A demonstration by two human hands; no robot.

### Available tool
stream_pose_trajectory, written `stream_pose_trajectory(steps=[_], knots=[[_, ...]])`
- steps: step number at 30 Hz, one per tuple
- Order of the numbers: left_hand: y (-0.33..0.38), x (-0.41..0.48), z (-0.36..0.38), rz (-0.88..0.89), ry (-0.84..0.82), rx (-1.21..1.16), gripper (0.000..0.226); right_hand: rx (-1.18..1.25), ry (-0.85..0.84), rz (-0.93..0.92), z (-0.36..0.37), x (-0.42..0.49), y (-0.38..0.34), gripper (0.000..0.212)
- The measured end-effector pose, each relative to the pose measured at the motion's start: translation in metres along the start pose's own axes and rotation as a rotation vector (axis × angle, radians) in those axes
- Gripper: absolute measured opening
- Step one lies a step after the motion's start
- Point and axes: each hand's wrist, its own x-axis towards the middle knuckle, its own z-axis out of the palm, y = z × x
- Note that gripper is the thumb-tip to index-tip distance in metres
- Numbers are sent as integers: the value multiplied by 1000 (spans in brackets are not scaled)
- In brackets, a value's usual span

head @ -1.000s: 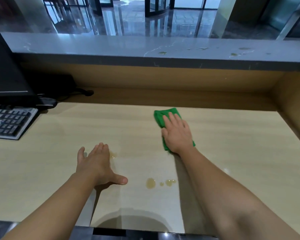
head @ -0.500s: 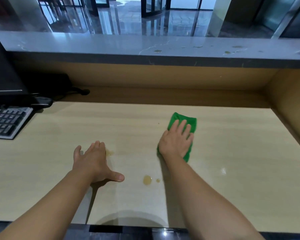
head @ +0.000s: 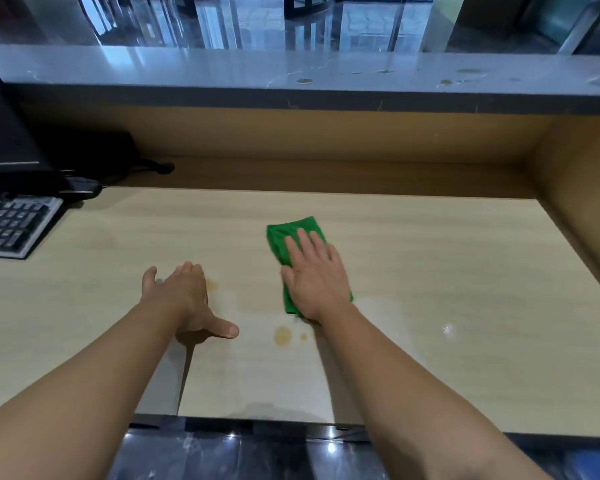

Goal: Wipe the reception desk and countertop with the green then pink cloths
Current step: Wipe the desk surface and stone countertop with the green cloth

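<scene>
I can read no writing. The key legends on the keyboard (head: 11, 223), far to the left of the green cloth (head: 293, 237), are too small to make out.

The green cloth is a folded, roughly oblong pad with a soft nap. It lies flat on the surface (head: 447, 271), a pale wood-grain laminate with a light sheen. My right grip (head: 316, 278) is spread flat over the cloth's near half, fingers straight and close together, pressing it down rather than clutching it. The cloth's far end shows beyond the fingertips. My left grip (head: 184, 296) lies palm-down on the laminate to the left of the cloth and apart from it, with fingers straight and thumb splayed toward the cloth, holding nothing.

Just nearer to me than the cloth's near edge sits a round amber drop (head: 283, 336), with smaller ones beside it. A fainter amber smear (head: 211, 284) lies left of the cloth, against the edge of the left grip.

Beyond the cloth a brown panel rises to a grey polished stone countertop (head: 222, 69) dotted with yellowish spots (head: 303, 80). Right of the cloth a broad stretch of laminate runs to a brown side wall (head: 575, 188). Far left of the cloth and beyond it, a dark monitor (head: 0, 133) stands behind the keyboard.
</scene>
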Motion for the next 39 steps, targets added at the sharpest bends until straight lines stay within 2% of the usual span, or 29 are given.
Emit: stream_pose_trajectory(steps=[4,9,14,18,21,25,28,31,34,39], knots=[[0,0,0,3,-4,2,141,-30,49,175,-11,-20,61,59],[-3,0,3,33,63,-12,128,-32,73,431,-22,-50,111,60],[-8,-3,13,53,161,-121,122,78,71,709,-17,-43,70,61],[-17,-15,23,15,179,-185,152,196,48,853,-11,-31,-2,62],[-26,-29,28,4,135,-251,155,255,16,777,-2,-28,-63,64],[-23,-47,35,19,62,-203,157,222,-33,505,15,-35,-126,68],[-17,-52,40,9,89,-150,153,111,-32,312,25,-47,-132,64],[-15,-53,39,-18,66,-140,151,37,-18,194,26,-57,-109,61],[-14,-52,34,-34,36,-100,149,-13,-5,200,18,-72,-70,59],[-12,-52,30,-51,-7,-60,147,-28,46,414,2,-109,18,60]])
